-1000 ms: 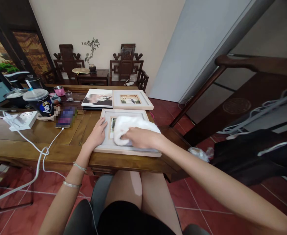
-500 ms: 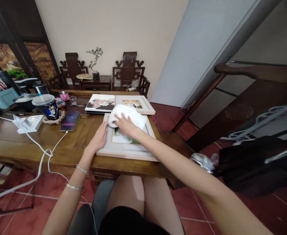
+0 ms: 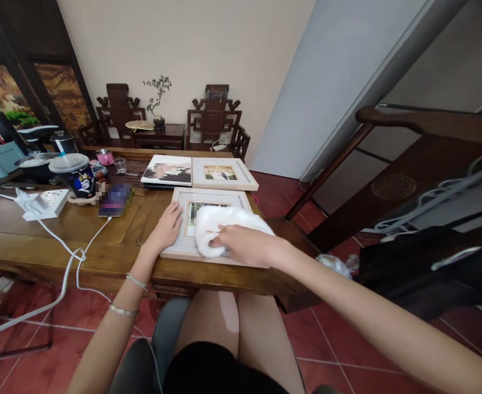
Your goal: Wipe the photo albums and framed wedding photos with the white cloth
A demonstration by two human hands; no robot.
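A light wooden picture frame (image 3: 179,196) lies flat at the table's front edge, with a photo inside its pale mat. My left hand (image 3: 169,225) rests on the frame's left side, fingers stretched out along it. Closed over a fluffy white cloth (image 3: 208,219), my right hand (image 3: 243,243) presses on the lower right part of the frame. The cloth hides much of the photo and the frame's right side.
Behind lie a second framed photo (image 3: 247,169) and a photo panel (image 3: 167,171). To the left are a phone (image 3: 115,200) on a charging cable, a lidded cup (image 3: 74,175) and a power strip (image 3: 50,203). A wooden chair (image 3: 348,175) stands at right.
My right hand has moved the white cloth from the frame's upper part down toward me and to the right, uncovering its top edge. My left hand stays on the left side.
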